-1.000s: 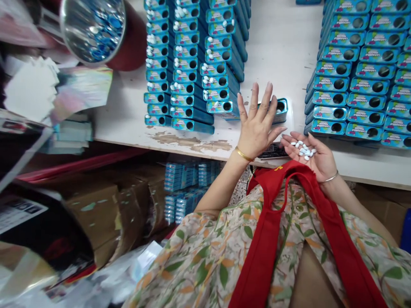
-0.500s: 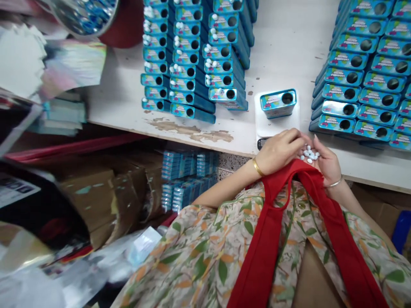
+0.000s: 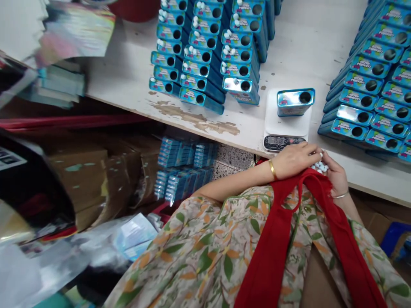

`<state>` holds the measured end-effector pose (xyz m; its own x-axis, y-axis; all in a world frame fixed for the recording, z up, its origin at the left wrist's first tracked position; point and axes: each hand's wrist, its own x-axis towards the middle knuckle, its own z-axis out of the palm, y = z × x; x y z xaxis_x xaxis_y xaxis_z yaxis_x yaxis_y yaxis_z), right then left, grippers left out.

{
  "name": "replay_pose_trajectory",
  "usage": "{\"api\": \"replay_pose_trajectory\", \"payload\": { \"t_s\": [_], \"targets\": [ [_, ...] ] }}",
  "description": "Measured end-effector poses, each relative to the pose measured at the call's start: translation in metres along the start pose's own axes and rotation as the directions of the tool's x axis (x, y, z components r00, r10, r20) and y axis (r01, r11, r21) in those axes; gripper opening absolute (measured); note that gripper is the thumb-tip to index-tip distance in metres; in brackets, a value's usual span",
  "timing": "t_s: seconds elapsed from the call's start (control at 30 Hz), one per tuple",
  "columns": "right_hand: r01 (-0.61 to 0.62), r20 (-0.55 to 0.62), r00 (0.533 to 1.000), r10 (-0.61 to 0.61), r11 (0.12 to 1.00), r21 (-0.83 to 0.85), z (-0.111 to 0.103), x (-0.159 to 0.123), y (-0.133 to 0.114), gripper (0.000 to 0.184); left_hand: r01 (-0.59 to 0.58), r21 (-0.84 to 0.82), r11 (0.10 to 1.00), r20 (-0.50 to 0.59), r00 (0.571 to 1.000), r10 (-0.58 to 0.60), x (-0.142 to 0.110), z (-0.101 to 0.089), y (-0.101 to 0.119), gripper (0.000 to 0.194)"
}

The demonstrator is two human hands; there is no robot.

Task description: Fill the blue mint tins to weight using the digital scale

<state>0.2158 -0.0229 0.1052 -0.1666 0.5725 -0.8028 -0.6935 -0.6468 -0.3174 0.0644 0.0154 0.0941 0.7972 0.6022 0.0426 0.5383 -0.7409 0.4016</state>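
Note:
My right hand [image 3: 337,175] is cupped palm up at the table's front edge, holding several small white oval candies [image 3: 319,167]. Over it, back upward, my left hand [image 3: 293,160] pinches one candy at its fingertips. Just beyond my hands lies a white digital scale [image 3: 271,122], its display reading about 151.8. One blue tin [image 3: 292,107] stands upright on the scale, with a dark round hole in its top. My left hand's fingers are close to the front of the scale.
Rows of upright blue tins [image 3: 199,68] stand left of the scale, many with white candies on top. More blue tins [image 3: 359,100] are packed at the right. Cartons [image 3: 86,171] and stacked blue boxes [image 3: 183,171] sit below the table edge at left, with printed sheets [image 3: 73,30] above.
My left hand has come from beside the tin on the scale down to the candies in my right palm. The scale's display is uncovered now. The view has shifted.

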Motion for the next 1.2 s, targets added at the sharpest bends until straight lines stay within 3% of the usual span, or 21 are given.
{"api": "replay_pose_trajectory", "payload": {
  "t_s": [0.17,0.27,0.4,0.5,0.6,0.7,0.83,1.0,1.2],
  "targets": [
    [0.107,0.066,0.992,-0.109,0.993,0.040,0.017,0.010,0.001,0.014,0.008,-0.057,0.998,-0.187,0.982,-0.019,-0.006,-0.010,-0.014,0.025],
    [0.112,0.150,0.981,-0.121,0.991,0.068,0.026,0.014,-0.004,0.016,-0.006,-0.147,0.989,-0.346,0.937,-0.046,-0.005,-0.030,-0.029,0.019],
    [0.106,0.273,0.955,-0.120,0.992,0.066,0.039,0.016,-0.011,0.019,0.115,-0.138,0.984,-0.455,0.875,-0.166,0.006,-0.058,-0.058,0.020],
    [0.119,0.310,0.941,-0.133,0.991,0.065,0.044,0.017,-0.014,0.019,0.165,-0.096,0.982,-0.431,0.882,-0.191,0.015,-0.068,-0.077,0.024],
    [0.110,0.303,0.944,-0.128,0.991,0.076,0.043,0.018,-0.015,0.020,0.170,-0.036,0.985,-0.431,0.886,-0.169,0.015,-0.068,-0.080,0.024],
    [0.088,0.272,0.956,-0.107,0.993,0.081,0.040,0.017,-0.014,0.019,0.109,0.003,0.994,-0.397,0.912,-0.099,0.009,-0.058,-0.066,0.026],
    [0.087,0.216,0.972,-0.097,0.995,0.053,0.030,0.015,-0.011,0.021,-0.056,0.066,0.996,-0.245,0.967,0.070,0.002,-0.029,-0.033,0.029],
    [0.060,0.137,0.989,-0.047,0.994,-0.090,0.007,0.008,-0.005,0.028,-0.080,0.006,0.997,-0.101,0.992,0.080,0.003,0.002,-0.006,0.033],
    [0.020,0.081,0.997,-0.012,0.996,-0.092,-0.002,-0.005,-0.002,0.025,-0.047,-0.090,0.995,-0.032,0.998,0.045,0.006,0.006,0.004,0.031]
  ]
}}
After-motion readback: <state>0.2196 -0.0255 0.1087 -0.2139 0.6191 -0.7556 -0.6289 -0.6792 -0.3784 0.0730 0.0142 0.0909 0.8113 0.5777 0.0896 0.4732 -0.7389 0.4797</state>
